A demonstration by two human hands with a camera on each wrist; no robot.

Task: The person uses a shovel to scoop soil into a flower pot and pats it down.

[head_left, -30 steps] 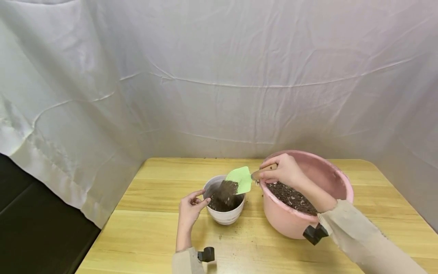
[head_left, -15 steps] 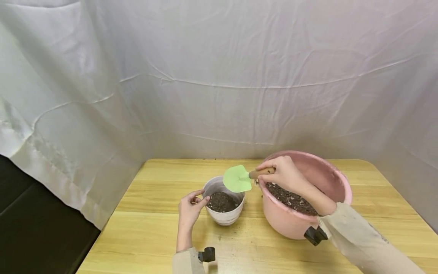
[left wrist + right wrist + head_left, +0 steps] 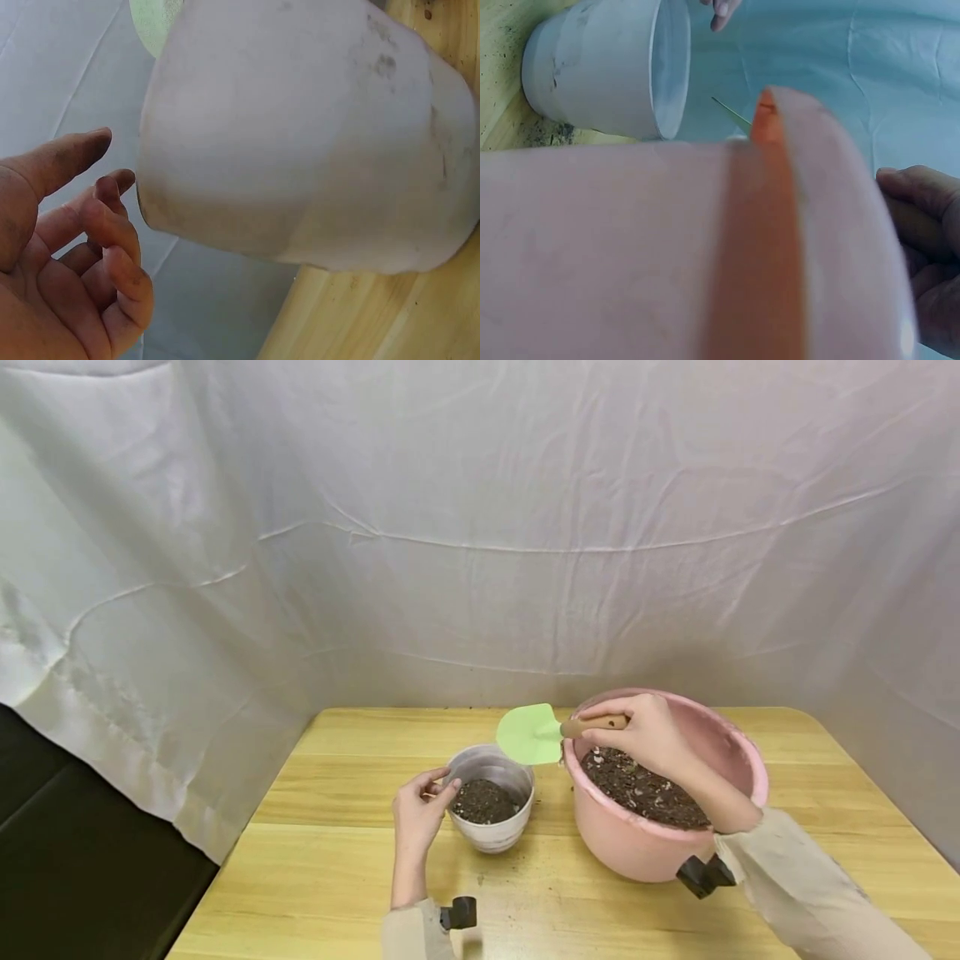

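The trowel (image 3: 534,733) is in the air, above the gap between the white pot (image 3: 491,810) and the pink basin (image 3: 667,852). Its green blade is nearly level and carries no soil, and it hangs just behind the far rim of the pot. The wooden handle points to the right, over the rim of the basin.

The right hand (image 3: 651,733) grips this handle; the fingers are curled around it, and the end of the handle shows between the thumb and the fingers. The hand is above the soil (image 3: 645,792) inside the basin. In the right wrist view only the basin wall (image 3: 630,247) and the fingers (image 3: 930,225) at the edge are clear, and the trowel is seen only as a thin green line.

The left hand (image 3: 420,814) is just beside the left side of the pot. Its fingers are relaxed and slightly bent, and it holds nothing. In the head view one fingertip seems to reach the rim, but in the left wrist view the fingers (image 3: 112,240) stand a little apart from the pot wall (image 3: 300,142), so I cannot tell if it really touches.

The pot is partly filled with dark soil (image 3: 486,800). Both vessels stand on a wooden table (image 3: 337,860), near each other but apart
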